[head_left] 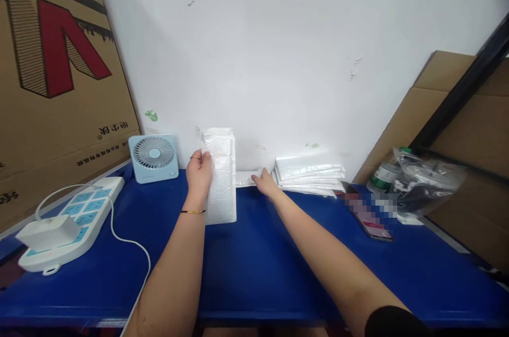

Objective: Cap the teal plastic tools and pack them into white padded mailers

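Note:
My left hand (199, 173) is closed on the left edge of a white padded envelope (221, 178), which stands upright on the table. The thumb lies on its quilted-looking front, and the other fingers are partly hidden behind it. Farther right, near the wall, my right hand (265, 183) has its thumb and fingers at the end of a flat white packet (243, 178). Part of that packet is hidden behind the upright envelope. Just right of this hand lies a stack of white envelopes (310, 171), slightly fanned at its right end.
A light blue fan (154, 158) stands at the back left. On the left lies a power strip (97, 204) with a white charger (47, 232) and a trailing cable (133, 242). A phone (371, 220) and a plastic bag (429, 178) beside a bottle (382, 177) are on the right.

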